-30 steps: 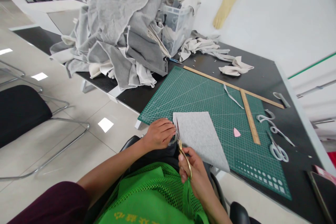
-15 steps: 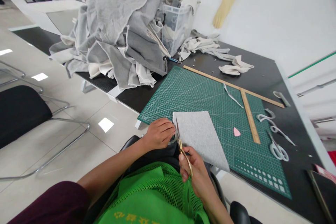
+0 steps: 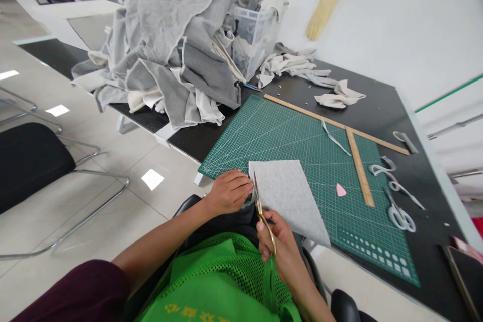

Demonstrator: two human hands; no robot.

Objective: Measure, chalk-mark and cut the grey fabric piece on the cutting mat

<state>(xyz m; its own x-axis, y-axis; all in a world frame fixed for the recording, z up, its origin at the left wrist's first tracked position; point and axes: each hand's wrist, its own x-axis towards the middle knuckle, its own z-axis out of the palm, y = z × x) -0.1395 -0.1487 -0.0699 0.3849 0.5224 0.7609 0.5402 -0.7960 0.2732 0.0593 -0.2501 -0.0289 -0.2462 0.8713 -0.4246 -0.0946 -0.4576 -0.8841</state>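
Observation:
A folded piece of light grey fabric (image 3: pixel 289 193) lies over the near edge of the green cutting mat (image 3: pixel 290 136). My right hand (image 3: pixel 279 236) grips gold-handled scissors (image 3: pixel 259 206), whose blades point away from me along the fabric's left edge. At that same edge, my left hand (image 3: pixel 230 192) has its fingers closed on the cloth beside the blades. A narrow grey strip hangs below these fingers, partly hidden.
Grey cloth is heaped (image 3: pixel 162 35) at the left, beside a clear plastic bin (image 3: pixel 254 35). A wooden T-square ruler (image 3: pixel 358 166), pink tailor's chalk (image 3: pixel 340 189) and white-handled scissors (image 3: pixel 400 217) lie on the right. A black chair (image 3: pixel 33 161) stands at the left.

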